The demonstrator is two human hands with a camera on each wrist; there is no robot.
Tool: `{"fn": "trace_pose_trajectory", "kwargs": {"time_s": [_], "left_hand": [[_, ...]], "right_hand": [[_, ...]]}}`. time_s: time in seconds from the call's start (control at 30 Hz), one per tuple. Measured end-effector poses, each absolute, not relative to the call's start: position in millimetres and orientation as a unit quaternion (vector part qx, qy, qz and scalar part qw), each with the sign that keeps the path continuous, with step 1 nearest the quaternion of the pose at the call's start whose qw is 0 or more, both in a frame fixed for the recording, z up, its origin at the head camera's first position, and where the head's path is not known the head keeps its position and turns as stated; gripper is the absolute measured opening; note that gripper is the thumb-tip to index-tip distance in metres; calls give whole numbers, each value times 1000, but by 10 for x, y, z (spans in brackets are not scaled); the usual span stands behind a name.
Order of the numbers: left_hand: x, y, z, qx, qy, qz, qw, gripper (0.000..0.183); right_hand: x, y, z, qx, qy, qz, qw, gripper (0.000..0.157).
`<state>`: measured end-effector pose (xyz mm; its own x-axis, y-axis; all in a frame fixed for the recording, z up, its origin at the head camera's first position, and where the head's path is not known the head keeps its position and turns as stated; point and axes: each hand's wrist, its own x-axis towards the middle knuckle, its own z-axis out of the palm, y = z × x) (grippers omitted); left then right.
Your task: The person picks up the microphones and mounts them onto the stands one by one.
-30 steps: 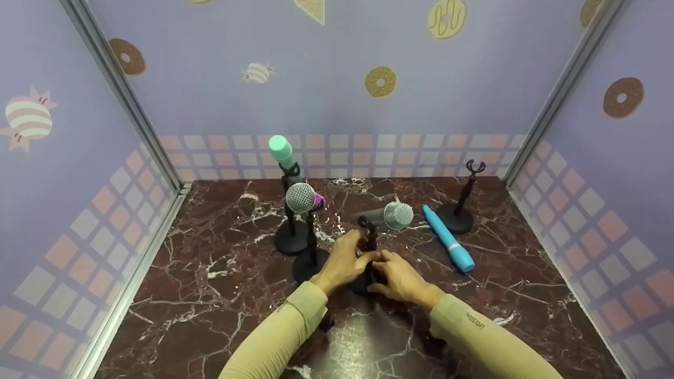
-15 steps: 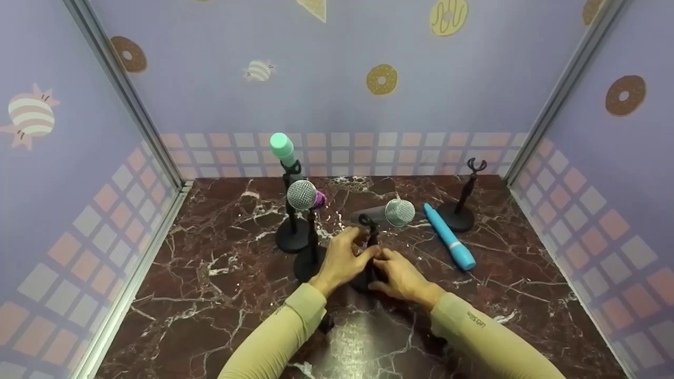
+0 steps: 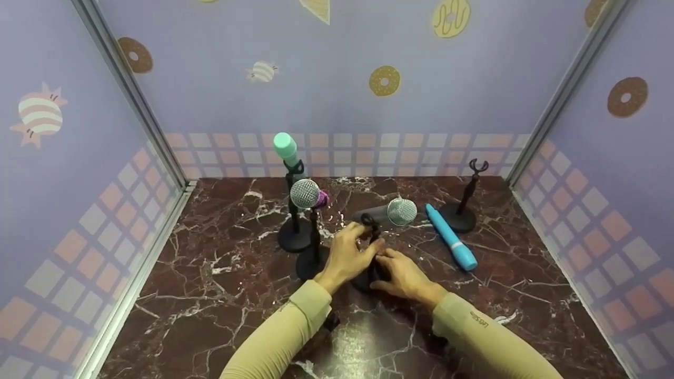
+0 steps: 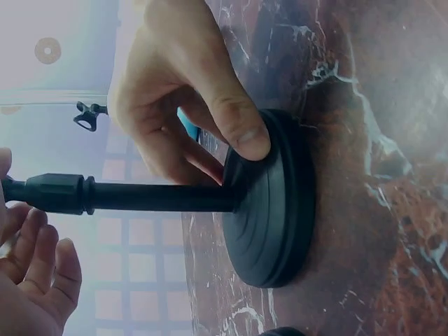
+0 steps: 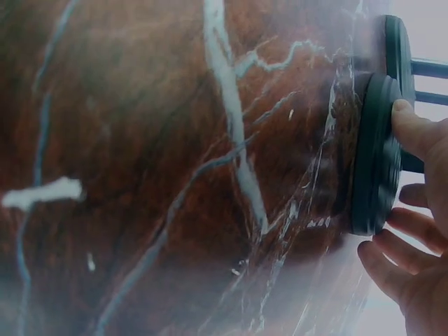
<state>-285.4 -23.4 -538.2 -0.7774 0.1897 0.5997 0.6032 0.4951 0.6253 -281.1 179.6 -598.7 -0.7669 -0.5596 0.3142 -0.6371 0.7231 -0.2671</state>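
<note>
A black microphone stand stands upright between my hands, its round base on the table. My left hand has its thumb and fingers around the upper pole near the collar. Lower down, my right hand holds the base, thumb on the rim and fingers by the far side. The stand's clip rises above both hands. Behind it in the head view lies a dark microphone with a silver mesh head; whether it touches the clip I cannot tell.
Left of my hands, two stands carry a mint-green microphone and a purple one with a silver head. At right, a blue microphone lies beside a stand with a bare clip. Patterned walls enclose the marbled table.
My left thumb and fingers have shifted slightly up the pole. The right hand keeps its hold on the base, and the view has moved slightly.
</note>
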Motion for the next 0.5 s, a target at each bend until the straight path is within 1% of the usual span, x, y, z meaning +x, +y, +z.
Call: {"fn": "trace_pose_trajectory", "kwargs": {"time_s": [0.1, 0.33, 0.5], "left_hand": [[-2864, -203, -5377, -236, -832, -442, 236, 24], [-2894, -178, -5360, -223, -825, -467, 227, 25], [-2900, -162, -5349, -223, -821, -473, 230, 21]], "right_hand": [[-2824, 1803, -5947, 303, -919, 231, 105, 56], [-2853, 1741, -5779, 227, -877, 413, 94, 40], [-2850, 1697, -5701, 222, -849, 467, 109, 35]]}}
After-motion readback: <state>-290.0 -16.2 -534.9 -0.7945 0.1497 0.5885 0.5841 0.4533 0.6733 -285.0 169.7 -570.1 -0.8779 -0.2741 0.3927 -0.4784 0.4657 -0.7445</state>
